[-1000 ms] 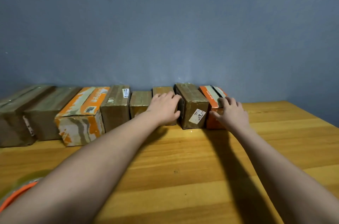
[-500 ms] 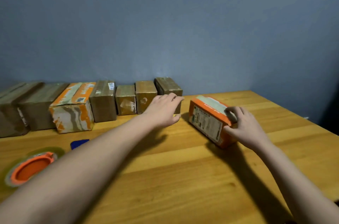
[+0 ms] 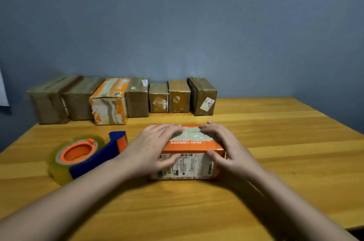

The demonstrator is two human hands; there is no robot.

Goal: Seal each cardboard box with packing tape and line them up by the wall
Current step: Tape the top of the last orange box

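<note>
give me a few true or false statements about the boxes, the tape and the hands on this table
1. Seven boxes stand in a row by the blue wall. True.
2. The left hand grips the blue and orange tape dispenser. False: the dispenser lies untouched on the wooden table; that hand holds the orange and white cardboard box.
3. The right hand holds the same orange and white box. True.
4. That box sits in the row by the wall. False: it lies apart, near the person.
5. The brown box with a white label ends the row on the right. True.
</note>
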